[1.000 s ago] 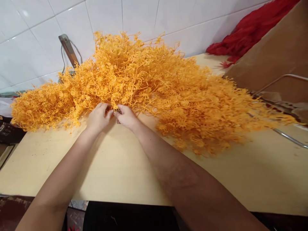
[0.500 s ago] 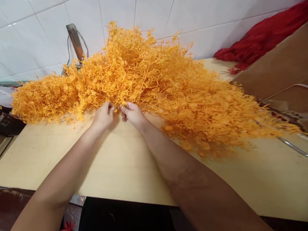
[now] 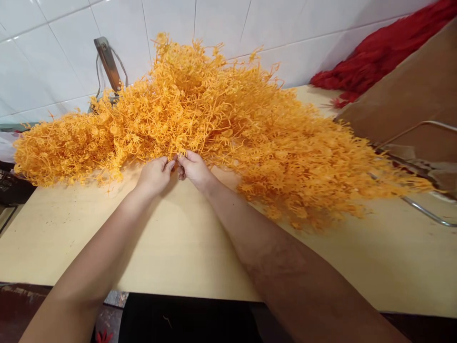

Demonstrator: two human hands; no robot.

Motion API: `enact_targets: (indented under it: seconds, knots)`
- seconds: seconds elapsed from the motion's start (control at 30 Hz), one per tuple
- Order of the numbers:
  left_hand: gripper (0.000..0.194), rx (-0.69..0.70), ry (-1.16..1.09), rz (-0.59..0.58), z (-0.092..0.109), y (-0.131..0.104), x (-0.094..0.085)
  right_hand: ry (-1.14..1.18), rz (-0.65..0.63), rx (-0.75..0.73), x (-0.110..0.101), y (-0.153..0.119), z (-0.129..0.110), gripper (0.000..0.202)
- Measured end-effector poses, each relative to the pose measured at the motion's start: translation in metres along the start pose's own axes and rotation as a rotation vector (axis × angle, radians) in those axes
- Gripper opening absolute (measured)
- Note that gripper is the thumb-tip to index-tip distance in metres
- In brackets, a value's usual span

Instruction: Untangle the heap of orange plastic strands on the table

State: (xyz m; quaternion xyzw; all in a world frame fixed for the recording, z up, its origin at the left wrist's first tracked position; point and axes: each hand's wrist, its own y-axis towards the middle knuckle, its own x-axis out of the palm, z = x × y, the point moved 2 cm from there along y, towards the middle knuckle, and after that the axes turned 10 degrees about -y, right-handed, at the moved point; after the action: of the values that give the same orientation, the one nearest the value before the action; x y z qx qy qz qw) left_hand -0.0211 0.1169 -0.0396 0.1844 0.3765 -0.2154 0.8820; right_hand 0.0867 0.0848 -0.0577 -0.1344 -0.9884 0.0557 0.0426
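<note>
A large heap of orange plastic-looking flower sprigs [image 3: 214, 109], with thin stems and spiky heads, spreads across the table. At its front edge, my right hand [image 3: 194, 170] is closed, thumb and finger pinching a small orange sprig at the heap. Close beside it, my left hand [image 3: 154, 175] is closed too, its fingertips almost meeting those of the right. What sits between the left fingertips is too small to make out. Both wrists rest low over the tabletop.
The pale wooden table [image 3: 171, 252] runs up to a white tiled wall [image 3: 171, 24]. Behind the heap rises a metal lever-like tool [image 3: 108, 66]. At right are a red feathery pile [image 3: 378, 57], brown cardboard [image 3: 403, 90] and a metal tube [image 3: 428, 215].
My left hand has shifted slightly right, its fingertips nearer the right hand's. The right hand stays pinched at the heap. The whole view has shifted a little.
</note>
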Motion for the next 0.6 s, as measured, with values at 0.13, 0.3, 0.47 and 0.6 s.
enact_targets:
  seconds: [0.13, 0.3, 0.47, 0.6]
  knots:
    - [0.031, 0.104, 0.149, -0.050, 0.010, -0.007, -0.002, 0.046, -0.073, 0.032, -0.003, -0.002, -0.003, 0.025]
    - [0.031, 0.182, 0.283, -0.082, 0.017, -0.013, -0.003, 0.002, -0.190, 0.011, -0.007, -0.001, -0.001, 0.017]
    - [0.033, 0.286, 0.449, -0.091, 0.027, -0.019, -0.010, 0.082, -0.149, -0.009, -0.002, 0.000, 0.002, 0.021]
    - [0.026, 0.377, 0.488, -0.119, 0.045, -0.032, -0.003, 0.008, -0.031, -0.040, -0.001, 0.004, 0.003, 0.021]
